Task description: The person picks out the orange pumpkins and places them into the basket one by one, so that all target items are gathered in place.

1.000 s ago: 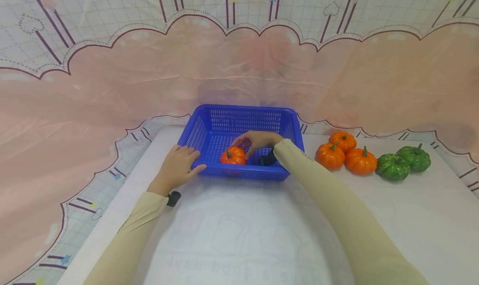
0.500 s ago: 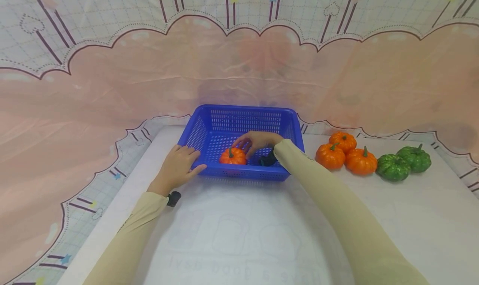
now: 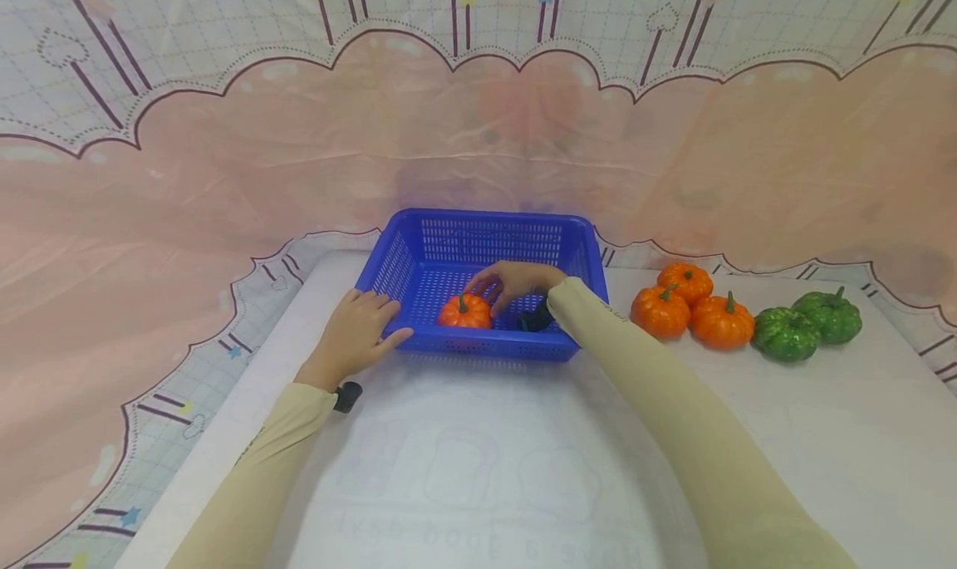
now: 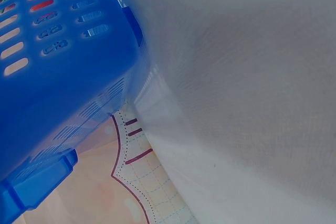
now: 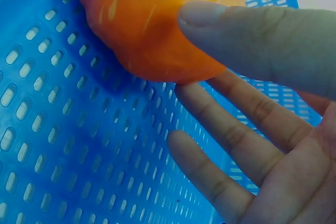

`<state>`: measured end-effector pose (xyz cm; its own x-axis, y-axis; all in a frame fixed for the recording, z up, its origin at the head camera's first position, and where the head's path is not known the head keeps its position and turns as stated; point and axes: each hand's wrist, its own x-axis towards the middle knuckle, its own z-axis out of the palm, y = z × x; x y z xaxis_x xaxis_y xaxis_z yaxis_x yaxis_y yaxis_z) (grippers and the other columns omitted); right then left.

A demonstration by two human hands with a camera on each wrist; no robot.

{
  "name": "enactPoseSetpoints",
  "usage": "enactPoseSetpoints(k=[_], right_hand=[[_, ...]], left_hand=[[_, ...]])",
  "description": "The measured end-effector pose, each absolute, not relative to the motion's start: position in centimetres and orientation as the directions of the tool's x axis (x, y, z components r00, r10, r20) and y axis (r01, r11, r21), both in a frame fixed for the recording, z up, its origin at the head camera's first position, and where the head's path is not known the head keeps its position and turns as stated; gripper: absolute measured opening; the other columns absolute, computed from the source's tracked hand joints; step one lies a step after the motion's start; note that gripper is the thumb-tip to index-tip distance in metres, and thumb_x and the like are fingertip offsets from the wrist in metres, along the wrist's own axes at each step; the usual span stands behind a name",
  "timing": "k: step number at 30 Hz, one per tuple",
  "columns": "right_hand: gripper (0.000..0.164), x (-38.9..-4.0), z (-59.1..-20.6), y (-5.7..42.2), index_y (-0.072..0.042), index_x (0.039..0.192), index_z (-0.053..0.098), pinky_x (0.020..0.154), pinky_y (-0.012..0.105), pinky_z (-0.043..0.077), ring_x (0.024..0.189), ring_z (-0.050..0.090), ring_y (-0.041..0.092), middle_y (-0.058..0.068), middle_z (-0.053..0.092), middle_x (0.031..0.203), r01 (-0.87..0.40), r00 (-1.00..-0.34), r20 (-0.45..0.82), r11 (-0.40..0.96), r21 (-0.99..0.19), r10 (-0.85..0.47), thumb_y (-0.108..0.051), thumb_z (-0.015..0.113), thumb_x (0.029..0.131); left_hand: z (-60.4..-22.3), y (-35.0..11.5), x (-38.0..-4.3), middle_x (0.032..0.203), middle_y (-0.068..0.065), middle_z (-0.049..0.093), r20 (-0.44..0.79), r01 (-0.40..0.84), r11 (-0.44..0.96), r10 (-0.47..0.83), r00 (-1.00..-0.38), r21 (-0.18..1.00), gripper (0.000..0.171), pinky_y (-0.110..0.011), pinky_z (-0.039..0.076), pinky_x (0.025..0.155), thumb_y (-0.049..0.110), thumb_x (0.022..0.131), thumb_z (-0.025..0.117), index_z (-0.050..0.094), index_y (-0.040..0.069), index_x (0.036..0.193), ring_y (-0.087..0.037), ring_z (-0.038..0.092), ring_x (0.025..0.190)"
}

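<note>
A blue perforated plastic basket (image 3: 486, 345) stands on the white table near the back. Over its front left corner lies my left hand (image 3: 350, 336), fingers bent across the side rim and thumb along the front one; the left wrist view shows only the basket's outer wall (image 4: 63, 87). Inside the basket, an orange pumpkin (image 3: 463, 313) with a green stem sits near the front wall. My right hand (image 3: 516, 280) reaches in and holds the pumpkin (image 5: 152, 30), its thumb (image 5: 252, 40) across the near side and fingertips behind and under it.
Right of the basket, three orange pumpkins (image 3: 721, 323) sit in a cluster. Beside them are two green pumpkins (image 3: 785, 334). A patterned peach and white cloth (image 3: 478, 137) hangs behind the table (image 3: 478, 469).
The orange pumpkin in the basket has turned slightly, its stem now more upright and a little to the right. Both hands have stayed nearly still.
</note>
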<state>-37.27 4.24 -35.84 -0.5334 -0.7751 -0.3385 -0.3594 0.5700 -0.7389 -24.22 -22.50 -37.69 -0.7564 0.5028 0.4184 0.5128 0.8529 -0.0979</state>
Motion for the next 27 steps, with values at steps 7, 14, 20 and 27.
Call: enactPoseSetpoints(k=[7,14,20,27], right_hand=[[0.054,-37.16,-35.67,4.33,-0.007,0.132,0.052,0.101,0.038,0.048,0.123,0.053,0.031,0.016,0.052,0.137,-0.348,-0.542,-0.341,0.575,-0.741,-0.768,0.002,0.067,0.081],[0.054,-36.96,-35.46,4.40,-0.005,0.132,0.052,0.102,0.038,0.048,0.123,0.053,0.030,0.015,0.053,0.136,-0.350,-0.545,-0.326,0.562,-0.749,-0.773,0.002,0.068,0.080],[0.054,-36.82,-35.14,4.48,-0.004,0.131,0.052,0.101,0.037,0.048,0.125,0.052,0.029,0.015,0.053,0.136,-0.329,-0.544,-0.318,0.546,-0.771,-0.777,0.003,0.068,0.080],[0.056,-36.88,-34.97,4.67,-0.002,0.133,0.049,0.098,0.037,0.050,0.126,0.050,0.030,0.015,0.050,0.138,-0.295,-0.542,-0.292,0.504,-0.811,-0.788,0.005,0.066,0.080]], left_hand=[[-37.59,-22.43,-24.08,0.096,-0.016,0.070,0.398,0.500,0.861,0.493,-0.773,-0.096,0.072,-0.043,0.045,0.083,0.061,0.094,0.029,0.068,0.001,0.102,-0.031,0.060,0.090],[-37.50,-22.44,-24.03,0.097,-0.015,0.070,0.386,0.492,0.865,0.488,-0.783,-0.095,0.061,-0.043,0.045,0.084,0.055,0.092,0.042,0.068,0.002,0.103,-0.031,0.061,0.091],[-37.38,-22.32,-23.90,0.093,-0.015,0.069,0.398,0.495,0.864,0.486,-0.778,-0.088,0.059,-0.043,0.045,0.082,0.055,0.092,0.042,0.067,0.002,0.099,-0.031,0.060,0.088],[-37.28,-22.16,-23.81,0.095,-0.015,0.069,0.373,0.478,0.874,0.473,-0.798,-0.086,0.046,-0.044,0.045,0.085,0.045,0.087,0.055,0.067,0.002,0.100,-0.031,0.060,0.090]])
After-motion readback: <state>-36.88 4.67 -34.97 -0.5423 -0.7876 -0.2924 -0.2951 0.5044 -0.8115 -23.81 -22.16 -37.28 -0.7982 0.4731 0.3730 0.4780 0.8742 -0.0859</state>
